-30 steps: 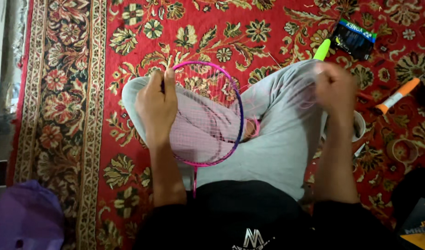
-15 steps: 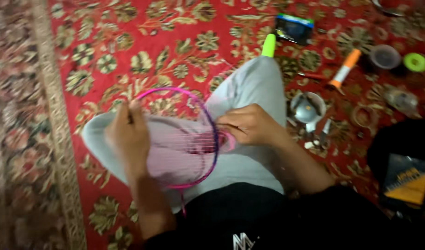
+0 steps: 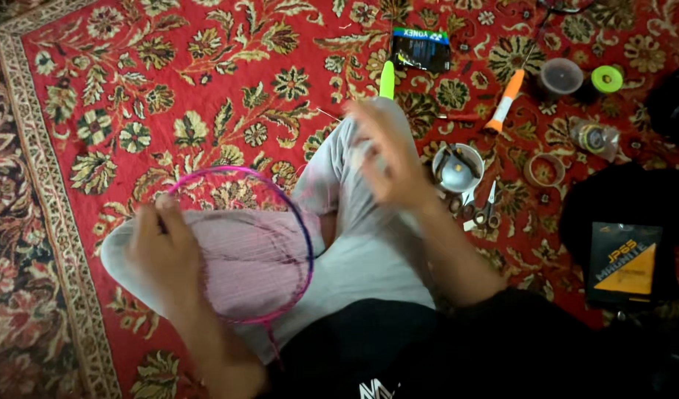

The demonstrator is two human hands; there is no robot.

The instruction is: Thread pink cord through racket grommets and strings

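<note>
left hand (image 3: pixel 166 251) on pink racket head (image 3: pixel 240 247)

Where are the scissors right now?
In the head view, the scissors lie on the red carpet to the person's right, just below the small round bowl and beside the right forearm.

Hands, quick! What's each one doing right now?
Left hand: closed on the rim of the pink racket.
Right hand: open, fingers spread, blurred, holding nothing that can be seen.
</note>
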